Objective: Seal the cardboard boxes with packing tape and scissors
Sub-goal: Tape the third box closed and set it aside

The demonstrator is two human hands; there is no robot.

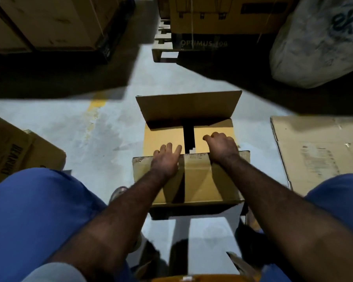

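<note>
Hands rest on the cardboard box (pixel 202 186) on the floor (pixel 110 139), just beyond the person's knees. The left hand (pixel 166 159) lies flat, fingers straight, across the near flap's (pixel 194 176) edge. The right hand (pixel 222 147) curls its fingers on the right inner flap (pixel 216 130); whether it grips anything I cannot tell. Both inner flaps are down with a dark gap between, and the far flap (pixel 189 106) stands open. No tape or scissors show, so closing is underway and sealing looks unstarted.
</note>
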